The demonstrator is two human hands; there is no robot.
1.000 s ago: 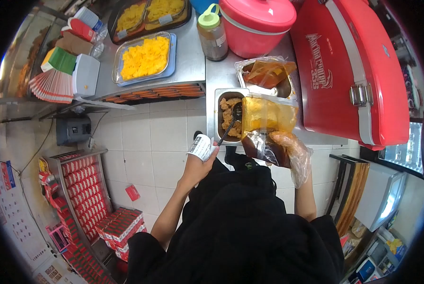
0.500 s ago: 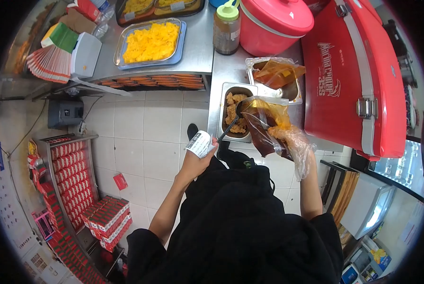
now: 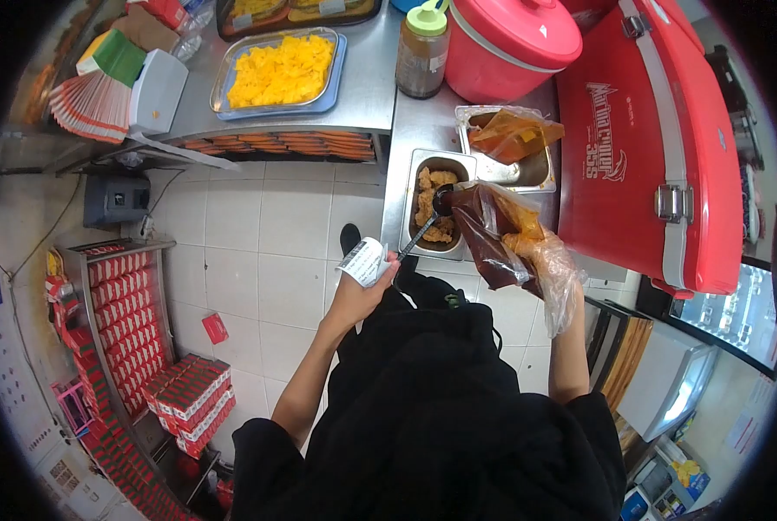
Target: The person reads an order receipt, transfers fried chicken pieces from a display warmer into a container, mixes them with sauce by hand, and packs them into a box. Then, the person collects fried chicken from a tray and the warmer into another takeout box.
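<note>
My left hand (image 3: 362, 297) is closed around the handle of a black ladle (image 3: 420, 233), with a curled white printed paper slip (image 3: 364, 260) also between its fingers. The ladle's bowl is over a steel pan (image 3: 413, 178) of fried chicken pieces (image 3: 427, 201). In a clear plastic glove, my right hand (image 3: 540, 260) grips a clear plastic bag (image 3: 493, 239) of dark brown sauce. The bag is tilted, its mouth right at the ladle's bowl. Whether sauce is flowing is hard to make out.
Behind the chicken pan is a second steel pan (image 3: 536, 174) holding another sauce bag (image 3: 517, 135). A green-lidded bottle (image 3: 421, 56), a red round container (image 3: 510, 52) and a big red cooler (image 3: 649, 156) stand nearby. A tray of yellow food (image 3: 280, 71) sits left; stacked red boxes (image 3: 189, 391) are at lower left.
The sauce bag has tipped further toward the ladle, its mouth now against the bowl. My right hand has shifted slightly right. My left hand has barely moved.
</note>
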